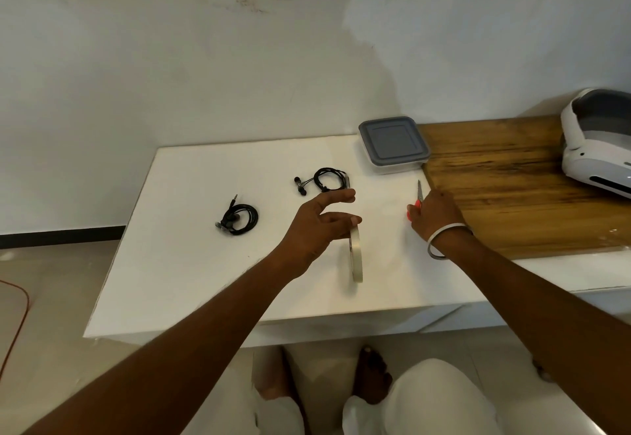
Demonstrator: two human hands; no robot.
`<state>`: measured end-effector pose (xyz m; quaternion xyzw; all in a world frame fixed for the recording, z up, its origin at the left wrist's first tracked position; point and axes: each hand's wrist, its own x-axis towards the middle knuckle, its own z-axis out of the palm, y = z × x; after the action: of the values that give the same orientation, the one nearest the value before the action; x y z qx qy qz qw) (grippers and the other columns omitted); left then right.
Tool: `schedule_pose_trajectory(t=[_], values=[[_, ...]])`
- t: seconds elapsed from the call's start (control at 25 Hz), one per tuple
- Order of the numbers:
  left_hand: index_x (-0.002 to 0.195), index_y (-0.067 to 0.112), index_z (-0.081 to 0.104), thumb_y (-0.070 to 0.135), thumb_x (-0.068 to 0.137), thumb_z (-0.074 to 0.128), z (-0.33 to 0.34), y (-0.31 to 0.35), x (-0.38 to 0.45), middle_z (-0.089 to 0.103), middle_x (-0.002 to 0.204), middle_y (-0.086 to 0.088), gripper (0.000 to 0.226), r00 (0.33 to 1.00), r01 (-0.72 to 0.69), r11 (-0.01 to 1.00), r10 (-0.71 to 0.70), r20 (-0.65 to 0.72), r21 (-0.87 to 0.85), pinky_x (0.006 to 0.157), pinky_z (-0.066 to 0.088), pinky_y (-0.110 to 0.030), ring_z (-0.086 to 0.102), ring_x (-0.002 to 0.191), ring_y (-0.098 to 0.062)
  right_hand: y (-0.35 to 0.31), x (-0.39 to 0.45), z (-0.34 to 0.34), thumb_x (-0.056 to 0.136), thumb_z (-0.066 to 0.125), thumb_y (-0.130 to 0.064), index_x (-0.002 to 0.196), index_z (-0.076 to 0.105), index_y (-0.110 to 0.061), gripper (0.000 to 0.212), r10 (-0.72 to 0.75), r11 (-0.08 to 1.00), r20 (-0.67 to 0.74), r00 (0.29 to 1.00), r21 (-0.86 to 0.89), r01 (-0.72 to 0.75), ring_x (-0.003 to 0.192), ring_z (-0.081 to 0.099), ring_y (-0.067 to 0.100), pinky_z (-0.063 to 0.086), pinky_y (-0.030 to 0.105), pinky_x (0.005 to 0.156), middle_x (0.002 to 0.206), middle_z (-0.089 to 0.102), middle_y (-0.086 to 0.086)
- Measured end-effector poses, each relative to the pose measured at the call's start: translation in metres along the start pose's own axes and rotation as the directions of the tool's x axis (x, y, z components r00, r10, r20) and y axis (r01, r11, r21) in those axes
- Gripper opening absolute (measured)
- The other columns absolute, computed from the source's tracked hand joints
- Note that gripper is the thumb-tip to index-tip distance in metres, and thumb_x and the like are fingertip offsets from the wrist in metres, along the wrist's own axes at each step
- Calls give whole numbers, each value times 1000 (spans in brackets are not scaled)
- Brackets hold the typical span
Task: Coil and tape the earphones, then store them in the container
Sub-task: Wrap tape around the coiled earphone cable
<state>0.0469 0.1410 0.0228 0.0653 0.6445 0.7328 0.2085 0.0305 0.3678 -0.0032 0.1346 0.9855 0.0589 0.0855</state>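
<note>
The left hand (317,226) spreads wide, thumb touching the upright tape roll (355,255). The right hand (435,214) closes on red-handled scissors (419,197). Two coiled earphones (239,218) (324,180) lie mid-table, the lidded container (392,144) behind

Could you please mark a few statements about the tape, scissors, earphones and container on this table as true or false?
1. The container has its grey lid on. True.
2. The right hand holds the tape roll. False: it rests on the red-handled scissors; the tape roll stands on edge by the left hand.
3. Two sets of earphones lie on the white table. True: a near set and a far set, both coiled.
4. One set of earphones is already inside the container. False: both lie on the table, outside it.
5. The left hand's fingers are spread open. True.
</note>
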Motion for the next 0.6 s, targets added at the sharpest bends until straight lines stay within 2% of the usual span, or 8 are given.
schedule_pose_trajectory(t=[0.08,0.16,0.28,0.4,0.52,0.6], values=[[128,11,57,-4,84,67,-1,-1,0,61,127,-3,48,1000,1,1000,-1,5,15,84,57,-32,68,101,-24,-1,-7,-5,101,33,-27,128,49,-5,38,-123,969,-14,992,-217,117,117,54,28,42,36,103,127,56,14],[129,12,57,-5,83,67,-2,-1,0,61,127,-2,50,1000,2,999,-3,20,32,86,57,-32,69,100,-21,2,-13,-8,99,39,-24,130,47,-8,36,-154,949,15,988,-275,153,119,53,28,41,39,103,130,55,12],[128,14,57,-6,82,68,-2,2,0,60,127,0,51,999,0,998,-3,45,68,83,56,-28,68,96,-14,-2,-15,-20,101,34,-28,126,50,-9,36,-45,977,91,995,-206,63,115,56,24,41,36,103,125,58,9],[127,14,57,-6,81,70,-3,3,-1,60,127,2,52,999,-15,994,10,54,105,77,55,-23,64,93,-8,-1,-8,-22,100,30,-38,114,57,-8,43,-2,981,115,993,-192,24,104,62,21,41,32,100,113,64,7],[129,18,56,-3,79,73,-6,2,-1,58,130,5,56,997,-32,987,22,68,156,85,57,-31,61,96,-9,2,-5,-20,100,30,-40,111,56,-8,43,-11,977,165,986,-208,46,104,61,21,38,33,100,110,64,7],[131,21,54,1,78,76,-7,2,-1,56,132,9,60,997,-26,985,12,81,173,90,56,-37,60,96,-9,0,-7,-20,99,31,-43,103,56,-8,44,-14,987,198,980,-151,44,100,61,23,38,34,99,95,63,8]])
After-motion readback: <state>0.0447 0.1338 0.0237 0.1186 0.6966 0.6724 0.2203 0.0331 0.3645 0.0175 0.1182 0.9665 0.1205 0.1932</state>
